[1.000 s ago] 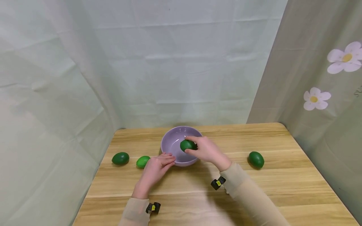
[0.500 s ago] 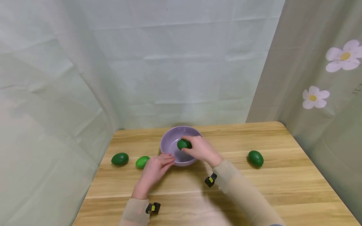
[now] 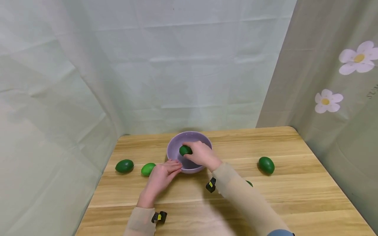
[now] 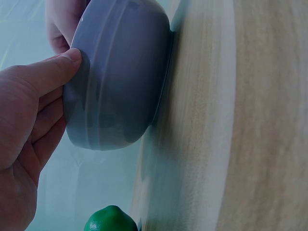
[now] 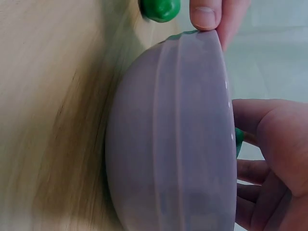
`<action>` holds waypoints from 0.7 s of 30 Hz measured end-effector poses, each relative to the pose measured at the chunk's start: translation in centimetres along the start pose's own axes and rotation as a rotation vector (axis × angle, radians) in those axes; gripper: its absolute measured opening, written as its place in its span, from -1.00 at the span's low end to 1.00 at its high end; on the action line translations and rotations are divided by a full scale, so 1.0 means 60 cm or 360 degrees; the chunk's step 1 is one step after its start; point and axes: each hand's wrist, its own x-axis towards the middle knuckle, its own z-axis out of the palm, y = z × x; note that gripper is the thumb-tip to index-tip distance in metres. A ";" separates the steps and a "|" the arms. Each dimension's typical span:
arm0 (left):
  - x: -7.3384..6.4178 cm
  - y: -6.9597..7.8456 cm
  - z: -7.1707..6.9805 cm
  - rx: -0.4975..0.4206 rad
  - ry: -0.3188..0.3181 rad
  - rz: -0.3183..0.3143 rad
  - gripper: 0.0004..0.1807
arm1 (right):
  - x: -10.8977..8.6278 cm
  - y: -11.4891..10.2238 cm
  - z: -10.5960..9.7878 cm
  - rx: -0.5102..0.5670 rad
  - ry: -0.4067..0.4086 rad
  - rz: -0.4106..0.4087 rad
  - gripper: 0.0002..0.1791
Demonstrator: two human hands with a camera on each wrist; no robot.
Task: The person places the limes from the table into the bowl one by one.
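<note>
A light purple bowl (image 3: 189,133) stands on the wooden table. My left hand (image 3: 162,173) pinches its near-left rim, the thumb (image 4: 72,55) on the outer wall and the fingers over the edge. Over the inside of the bowl, my right hand (image 3: 202,154) grips a dark green lime (image 3: 185,150) between thumb and fingers; only a sliver of that lime (image 5: 238,139) shows past the rim in the right wrist view. Just left of the left hand lies a brighter green lime (image 3: 148,169).
Another dark green lime (image 3: 124,166) lies at the far left of the table (image 3: 295,196). One more dark green lime (image 3: 266,165) sits to the right. A green piece (image 3: 249,183) peeks out behind the right forearm. Pale curtains (image 3: 189,65) hang behind the table.
My right hand has moved left over the bowl with the dark green lime in its grip. A green piece behind the right forearm has come into view. The left hand stays on the rim.
</note>
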 end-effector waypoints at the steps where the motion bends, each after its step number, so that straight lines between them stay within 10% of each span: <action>1: 0.000 0.000 0.000 0.0001 0.0006 0.0010 -0.77 | 0.003 -0.001 0.002 -0.0012 0.0002 -0.0005 -0.41; 21: -0.002 -0.002 0.001 -0.0030 0.0031 -0.0008 -0.77 | 0.036 0.000 0.024 -0.0170 -0.0029 0.0059 -0.48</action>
